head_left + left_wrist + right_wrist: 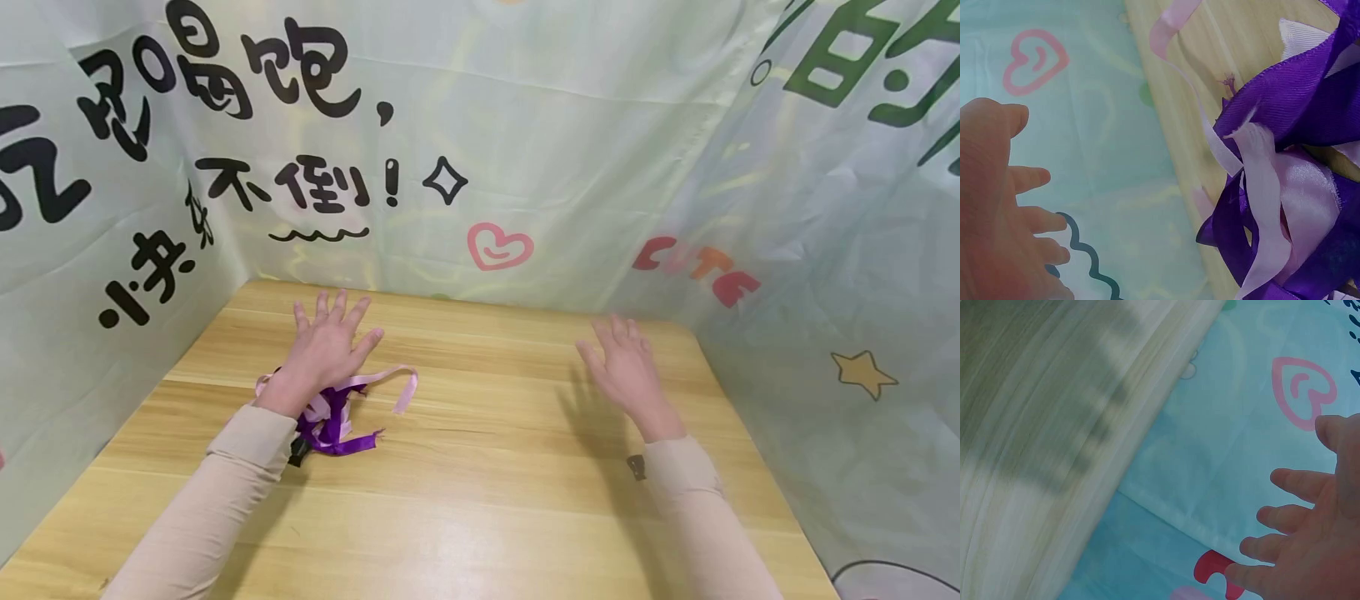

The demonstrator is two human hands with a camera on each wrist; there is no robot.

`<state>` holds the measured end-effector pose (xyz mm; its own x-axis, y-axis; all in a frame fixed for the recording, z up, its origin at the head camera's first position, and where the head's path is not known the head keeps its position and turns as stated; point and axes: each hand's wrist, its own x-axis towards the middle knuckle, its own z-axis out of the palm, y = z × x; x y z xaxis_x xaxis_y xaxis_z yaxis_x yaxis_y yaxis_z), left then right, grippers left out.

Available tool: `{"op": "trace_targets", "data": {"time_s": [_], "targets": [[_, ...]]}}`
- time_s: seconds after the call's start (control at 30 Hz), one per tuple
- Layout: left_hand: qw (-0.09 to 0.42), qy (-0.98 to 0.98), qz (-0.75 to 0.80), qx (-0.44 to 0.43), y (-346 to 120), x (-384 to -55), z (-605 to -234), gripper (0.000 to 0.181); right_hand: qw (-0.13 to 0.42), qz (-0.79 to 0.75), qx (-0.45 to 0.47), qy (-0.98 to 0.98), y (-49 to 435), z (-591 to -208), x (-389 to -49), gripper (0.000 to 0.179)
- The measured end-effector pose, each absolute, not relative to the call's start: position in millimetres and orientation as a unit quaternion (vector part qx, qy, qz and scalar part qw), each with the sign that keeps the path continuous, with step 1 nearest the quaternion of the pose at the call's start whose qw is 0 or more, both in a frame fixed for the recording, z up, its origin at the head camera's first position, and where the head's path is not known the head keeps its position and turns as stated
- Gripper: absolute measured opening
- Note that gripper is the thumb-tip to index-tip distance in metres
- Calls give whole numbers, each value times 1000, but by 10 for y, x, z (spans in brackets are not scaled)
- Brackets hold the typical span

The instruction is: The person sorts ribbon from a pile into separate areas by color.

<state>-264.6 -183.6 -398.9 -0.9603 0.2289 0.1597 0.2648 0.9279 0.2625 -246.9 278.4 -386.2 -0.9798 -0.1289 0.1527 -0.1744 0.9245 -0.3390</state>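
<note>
At the far left, a printed cloth [67,275] hangs along the side of the table [480,500] and seems to serve as a screen around it. A pale sleeve [217,500] ends short of the wrist, probably turned back so the fabric stays off the work. Near it lies a loose heap of ribbons [330,432], purple and pale pink, on the left part of the table; being soft, they presumably fold and slump over one another because nothing holds them up. A dark piece [298,452] shows at the heap's near edge, too covered to identify. The left hand [322,350] reaches out past the ribbons, its fingers spread apart and gripping nothing; the wrist hides part of the heap, and whether it touches them I cannot tell. A pink ribbon end [405,392] curls out to the right of that hand. Well apart, over the table's right side, the right hand [622,371] also has its fingers apart with nothing in them; its shadow [588,417] falls separately on the wood, which suggests the hand is raised. A small dark patch [636,467] sits beside the right cuff, unclear.
</note>
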Motion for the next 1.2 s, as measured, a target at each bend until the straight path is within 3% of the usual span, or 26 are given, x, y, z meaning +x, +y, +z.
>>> {"op": "trace_targets", "data": {"time_s": [0.53, 0.9, 1.2], "targets": [[46, -978, -134, -153, -1844, -2592, -3990, 66, 60, 170, 93, -979, 2606, -3827, -2445, 76], [57, -964, -143, -215, -1760, -2552, -4071, 45, 90, 169, 151, -970, 2144, -3845, -2528, 66], [39, -968, -144, -200, -1633, -2568, -4140, 45, 82, 193, 199, -957, 1674, -3903, -2554, 60]]}}
